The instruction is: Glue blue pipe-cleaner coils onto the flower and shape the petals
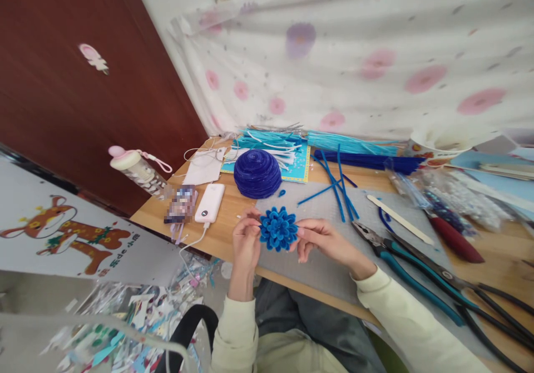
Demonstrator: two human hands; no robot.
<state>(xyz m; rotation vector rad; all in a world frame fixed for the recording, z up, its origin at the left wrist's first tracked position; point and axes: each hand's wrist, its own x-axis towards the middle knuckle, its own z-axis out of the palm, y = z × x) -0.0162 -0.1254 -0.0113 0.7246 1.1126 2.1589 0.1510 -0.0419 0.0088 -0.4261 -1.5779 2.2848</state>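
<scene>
A blue layered flower [278, 229], its petals looped from fuzzy pipe cleaner, is held up over the table's front edge. My left hand [247, 238] pinches its left side between thumb and fingers. On the right side, my right hand [319, 238] grips the outer petals with thumb and forefinger. Just behind the flower lies a small blue petal loop [282, 193]. A dark blue coiled dome [257, 173] sits farther back. Several loose blue pipe cleaners [340, 186] are crossed on the grey mat to the right.
Pliers [400, 267] and long scissors [446, 275] lie at right, near a wooden stick [400, 220] and a red handle [456, 239]. Bundles of turquoise pipe cleaners [350, 142] line the back. A white power bank [209, 202], phone [181, 203] and bottle [139, 172] occupy the left.
</scene>
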